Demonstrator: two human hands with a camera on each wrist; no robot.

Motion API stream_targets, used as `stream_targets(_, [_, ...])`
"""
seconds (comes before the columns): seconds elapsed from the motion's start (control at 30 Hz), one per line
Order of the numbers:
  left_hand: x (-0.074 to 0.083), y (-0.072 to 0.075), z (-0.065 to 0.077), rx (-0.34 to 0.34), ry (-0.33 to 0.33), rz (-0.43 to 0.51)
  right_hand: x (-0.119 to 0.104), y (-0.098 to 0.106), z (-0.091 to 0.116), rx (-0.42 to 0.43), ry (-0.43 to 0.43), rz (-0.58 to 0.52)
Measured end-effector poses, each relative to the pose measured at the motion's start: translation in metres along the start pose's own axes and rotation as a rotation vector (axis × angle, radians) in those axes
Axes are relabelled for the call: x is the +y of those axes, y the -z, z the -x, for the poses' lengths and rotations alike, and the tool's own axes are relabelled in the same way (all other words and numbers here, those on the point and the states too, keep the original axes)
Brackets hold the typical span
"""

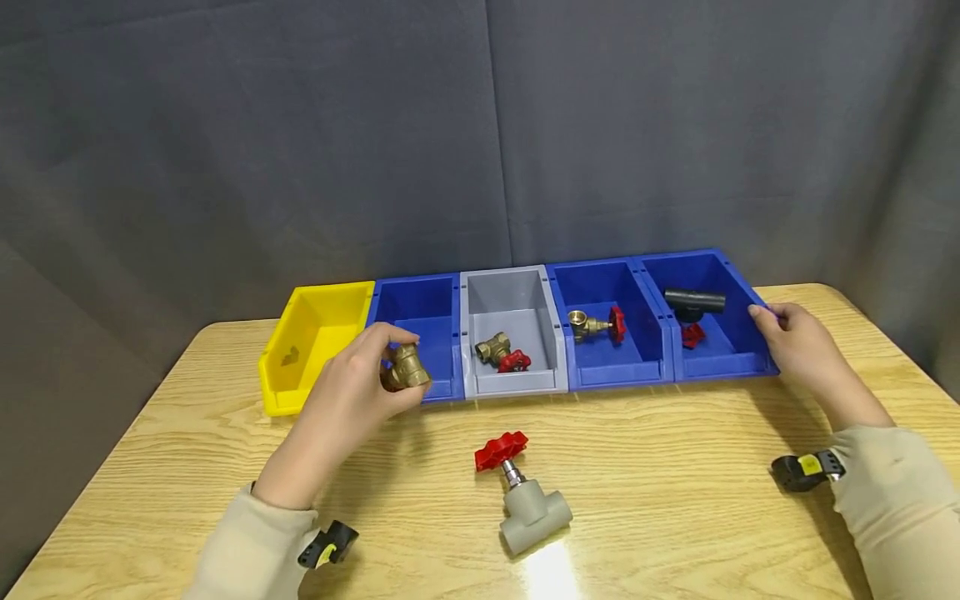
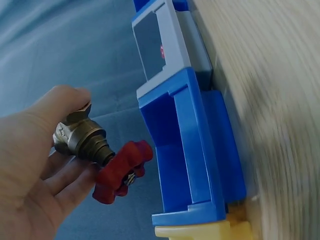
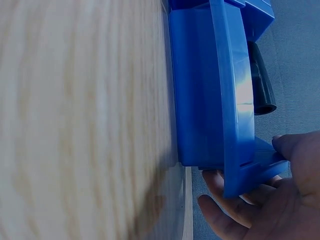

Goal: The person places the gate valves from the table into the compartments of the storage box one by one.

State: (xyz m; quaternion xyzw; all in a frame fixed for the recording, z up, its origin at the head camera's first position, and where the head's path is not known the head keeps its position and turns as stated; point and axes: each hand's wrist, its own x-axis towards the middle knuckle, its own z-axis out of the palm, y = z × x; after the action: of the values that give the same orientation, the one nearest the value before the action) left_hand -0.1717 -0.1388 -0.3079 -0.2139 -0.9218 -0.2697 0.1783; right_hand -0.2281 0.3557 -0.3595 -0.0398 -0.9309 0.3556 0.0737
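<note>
My left hand [image 1: 358, 377] pinches a brass valve [image 1: 407, 367] in front of the blue bin [image 1: 442, 392] beside the yellow one. In the left wrist view the valve's red handwheel [image 2: 122, 172] points away from the palm, towards that bin. At the far right, my right hand [image 1: 806, 346] grips the side wall of the end blue bin [image 1: 727, 364], thumb on top and fingers outside and below. Inside that bin lies a black pipe tee [image 1: 693, 301] with a red handwheel [image 1: 693, 335].
A grey plastic valve with a red handwheel [image 1: 534, 512] lies on the wooden table [image 1: 660, 483]. The yellow bin [image 1: 281, 400] stands leftmost in the row. The grey bin [image 1: 517, 383] holds a brass valve [image 1: 492, 347]; another brass valve [image 1: 596, 325] lies in the neighbouring blue bin [image 1: 618, 375].
</note>
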Motion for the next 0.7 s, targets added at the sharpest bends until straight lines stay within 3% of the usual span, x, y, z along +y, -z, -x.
stream_targets(0.7, [-0.023, 0.001, -0.035, -0.116, 0.097, 0.025, 0.002, 0.000, 0.000, -0.031, -0.034, -0.008])
